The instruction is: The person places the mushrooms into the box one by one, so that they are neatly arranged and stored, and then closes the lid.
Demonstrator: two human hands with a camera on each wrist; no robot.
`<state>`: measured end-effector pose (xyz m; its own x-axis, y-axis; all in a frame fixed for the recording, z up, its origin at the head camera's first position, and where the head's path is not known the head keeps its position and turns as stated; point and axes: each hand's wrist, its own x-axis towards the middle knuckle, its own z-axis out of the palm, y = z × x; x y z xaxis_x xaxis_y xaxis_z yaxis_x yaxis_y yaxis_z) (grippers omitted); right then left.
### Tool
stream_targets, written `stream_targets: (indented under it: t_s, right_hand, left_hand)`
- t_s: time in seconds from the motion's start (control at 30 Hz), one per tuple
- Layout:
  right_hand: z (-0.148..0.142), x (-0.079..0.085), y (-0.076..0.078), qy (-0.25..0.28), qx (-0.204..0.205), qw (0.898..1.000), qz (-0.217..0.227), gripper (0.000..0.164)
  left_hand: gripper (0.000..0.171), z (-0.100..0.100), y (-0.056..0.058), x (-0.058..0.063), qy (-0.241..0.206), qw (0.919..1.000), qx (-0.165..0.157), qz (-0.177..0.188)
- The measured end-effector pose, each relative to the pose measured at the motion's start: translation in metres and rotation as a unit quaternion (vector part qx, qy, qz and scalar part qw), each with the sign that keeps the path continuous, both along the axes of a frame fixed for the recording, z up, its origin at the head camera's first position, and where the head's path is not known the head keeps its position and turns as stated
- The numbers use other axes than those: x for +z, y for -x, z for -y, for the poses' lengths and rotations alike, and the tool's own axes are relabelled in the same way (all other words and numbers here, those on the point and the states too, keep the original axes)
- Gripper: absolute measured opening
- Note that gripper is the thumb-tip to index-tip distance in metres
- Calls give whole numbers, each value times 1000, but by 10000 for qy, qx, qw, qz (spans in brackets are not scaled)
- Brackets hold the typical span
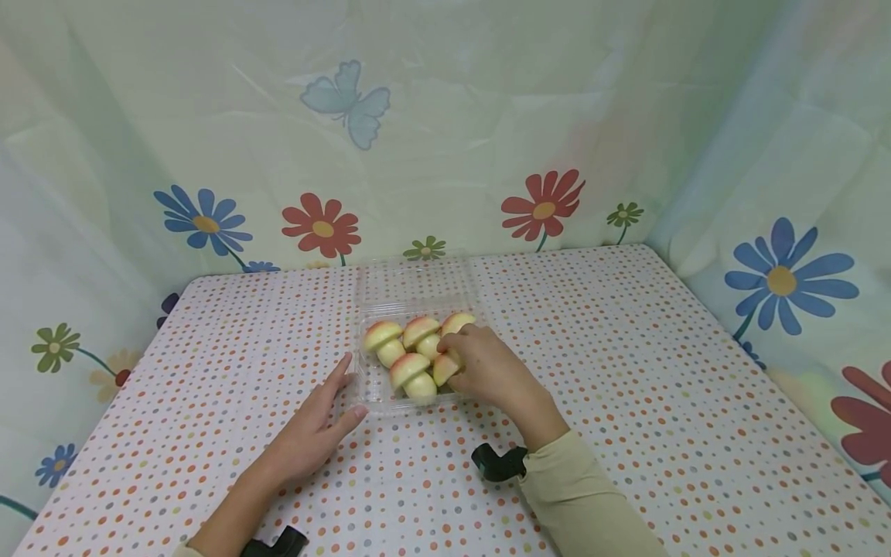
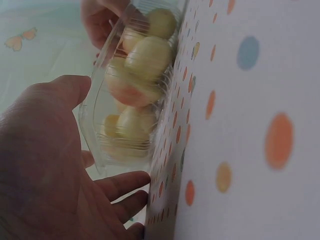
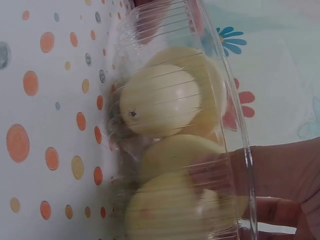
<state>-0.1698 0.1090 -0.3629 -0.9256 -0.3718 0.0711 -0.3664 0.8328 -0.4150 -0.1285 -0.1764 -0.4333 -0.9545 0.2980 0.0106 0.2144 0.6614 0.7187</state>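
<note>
Tablecloth surrounds clear tray; right hand perhaps covers mushrooms.

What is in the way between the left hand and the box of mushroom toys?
Nothing visible. The left hand lies open on the dotted table, its fingertips right at the near left corner of the clear box, with only bare cloth between them. The right hand already reaches in from the other side, holding a mushroom toy.
</note>
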Motion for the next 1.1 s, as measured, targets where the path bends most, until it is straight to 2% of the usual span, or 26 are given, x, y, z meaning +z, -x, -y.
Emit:
stream_targets:
  t_s: [0.23,0.43,0.7,0.93,1.1]
  right_hand:
    - [-2,2,0,-31,7,9999,132,43]
    - [-5,4,0,-1,153,9999,44,43]
    - [-11,12,0,423,185,9987,202,35]
    - [-16,17,8,790,128,9966,-190,33]
    - [-21,15,13,932,-23,9954,-200,39]
  left_hand:
    - [80,0,1,0,15,10000,-14,-34]
    - [80,0,1,0,12,10000,-2,3]
    - [80,0,-1,-1,33,10000,18,16]
    - [80,1,0,1,59,10000,-8,-49]
    - [80,0,0,-1,27,10000,-32,-52]
